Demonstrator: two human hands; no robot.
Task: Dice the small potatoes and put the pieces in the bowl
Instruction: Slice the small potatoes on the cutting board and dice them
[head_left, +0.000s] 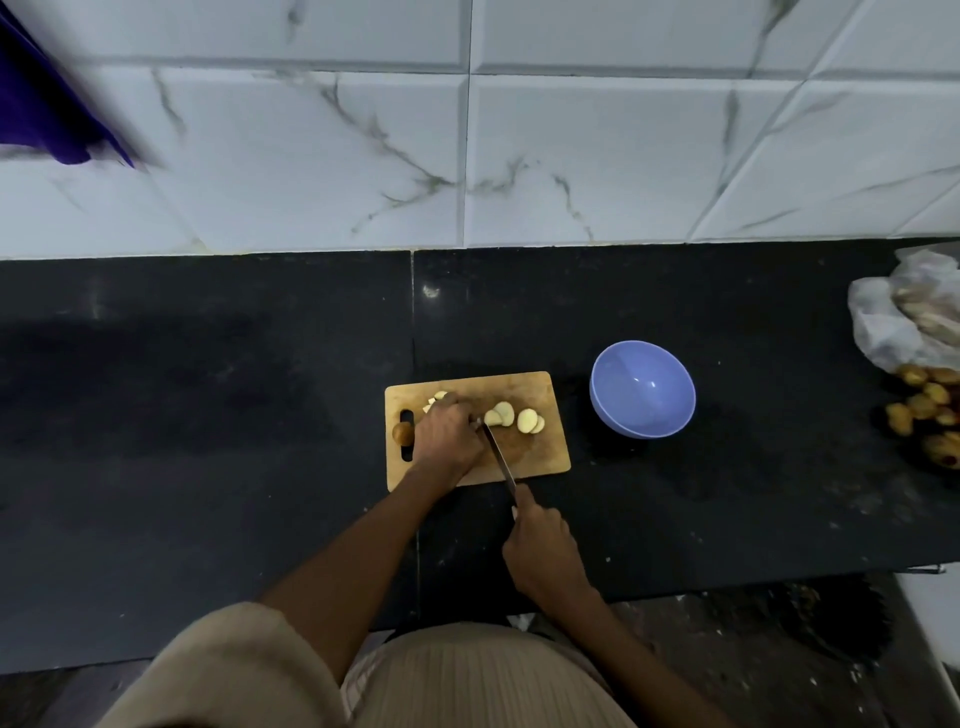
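Observation:
A wooden cutting board (540, 452) lies on the black counter. Pale potato slices (514, 417) lie on its far right part, and more cut pieces (435, 399) peek out beyond my left hand. My left hand (447, 434) rests curled on the board, covering whatever it holds down. My right hand (540, 551) grips the handle of a knife (498, 457), whose blade slants across the board to the right edge of my left hand. A small whole potato (401, 432) sits at the board's handle slot. A blue bowl (642, 388) stands just right of the board, with nothing in it.
A heap of small brown potatoes (924, 415) lies at the far right of the counter, below a crumpled plastic bag (904, 317). A marbled white tile wall (467, 156) rises behind. A purple cloth (41, 104) hangs at the top left. The counter's front edge runs near my body.

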